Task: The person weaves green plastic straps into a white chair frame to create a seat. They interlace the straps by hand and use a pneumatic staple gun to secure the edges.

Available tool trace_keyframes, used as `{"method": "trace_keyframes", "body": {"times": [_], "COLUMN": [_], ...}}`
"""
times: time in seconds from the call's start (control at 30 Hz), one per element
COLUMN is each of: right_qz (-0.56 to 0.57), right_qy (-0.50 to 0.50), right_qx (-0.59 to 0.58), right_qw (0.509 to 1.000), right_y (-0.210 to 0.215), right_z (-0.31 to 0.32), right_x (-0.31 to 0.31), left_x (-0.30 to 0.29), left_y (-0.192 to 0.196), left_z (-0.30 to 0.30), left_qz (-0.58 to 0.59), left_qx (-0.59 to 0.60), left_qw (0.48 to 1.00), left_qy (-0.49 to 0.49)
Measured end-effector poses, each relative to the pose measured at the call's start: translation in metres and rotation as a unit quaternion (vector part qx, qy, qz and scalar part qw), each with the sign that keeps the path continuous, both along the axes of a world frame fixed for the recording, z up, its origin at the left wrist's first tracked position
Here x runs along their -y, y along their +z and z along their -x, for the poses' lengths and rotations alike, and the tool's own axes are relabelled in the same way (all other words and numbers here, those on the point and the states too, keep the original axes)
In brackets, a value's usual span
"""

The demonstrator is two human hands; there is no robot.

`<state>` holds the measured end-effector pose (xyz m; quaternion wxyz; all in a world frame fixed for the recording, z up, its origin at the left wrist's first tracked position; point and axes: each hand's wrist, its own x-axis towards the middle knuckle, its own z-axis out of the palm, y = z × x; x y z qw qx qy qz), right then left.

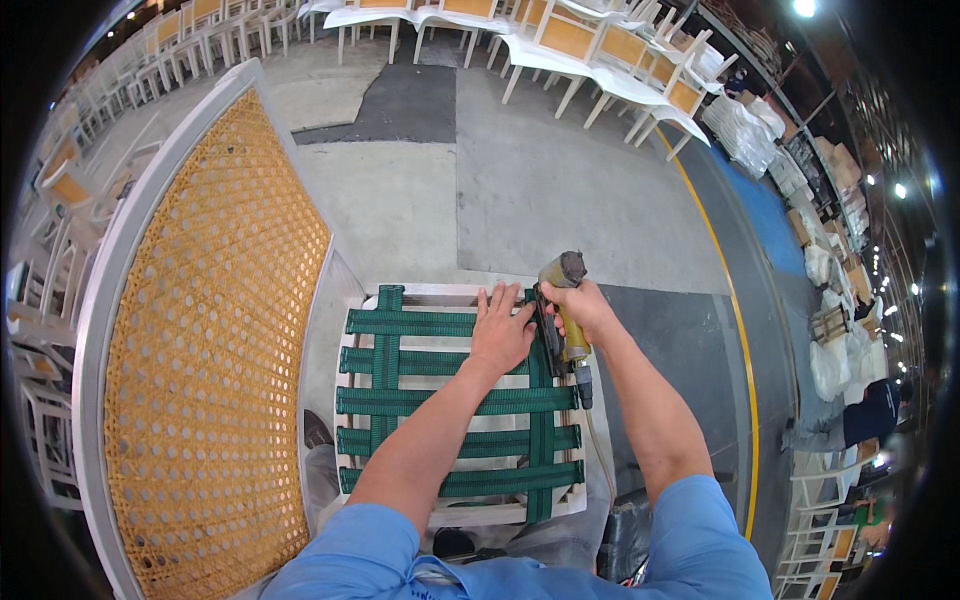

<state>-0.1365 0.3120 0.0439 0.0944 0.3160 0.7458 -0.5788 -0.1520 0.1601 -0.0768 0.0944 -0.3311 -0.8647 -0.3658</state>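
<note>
A white chair seat frame (365, 300) lies in front of me, crossed by woven green webbing straps (440, 400). My left hand (502, 330) presses flat, fingers spread, on the upper straps near the far edge of the frame. Right beside it, my right hand (582, 308) grips a yellow pneumatic staple gun (565, 300), whose nose points down at the far right corner of the webbing. An air hose (598, 450) trails from the gun toward me.
A large white frame with tan woven cane (200, 340) leans at my left. Rows of white chairs with cane backs (600, 50) stand at the back. A yellow floor line (740, 330) curves on the right, with plastic-wrapped bundles (745, 125) and another person (875, 410) beyond.
</note>
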Motion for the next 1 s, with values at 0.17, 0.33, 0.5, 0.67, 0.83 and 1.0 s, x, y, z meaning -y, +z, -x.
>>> {"method": "trace_keyframes", "body": {"times": [0.17,0.33,0.5,0.67,0.83,1.0], "right_qz": [-0.005,0.000,-0.026,-0.015,-0.025,-0.009], "right_qy": [0.007,0.011,0.010,0.002,-0.014,-0.005], "right_qx": [0.005,0.000,0.002,0.007,0.014,0.003], "right_qw": [1.000,1.000,1.000,1.000,0.999,1.000], "right_y": [0.001,0.003,0.002,-0.001,-0.002,0.011], "right_z": [0.002,0.000,0.001,-0.004,-0.008,-0.018], "right_x": [0.009,0.013,0.012,-0.001,-0.012,-0.004], "left_x": [0.002,0.004,0.004,0.002,-0.002,0.018], "left_y": [0.000,-0.002,-0.002,0.001,0.000,0.002], "left_z": [0.002,0.004,0.004,0.001,-0.001,0.000], "left_qz": [-0.017,-0.036,-0.026,-0.041,-0.062,-0.170], "left_qx": [0.008,0.006,0.002,0.005,-0.008,-0.007], "left_qw": [1.000,0.999,1.000,0.999,0.998,0.984], "left_qy": [0.000,0.004,0.008,0.001,0.001,0.042]}}
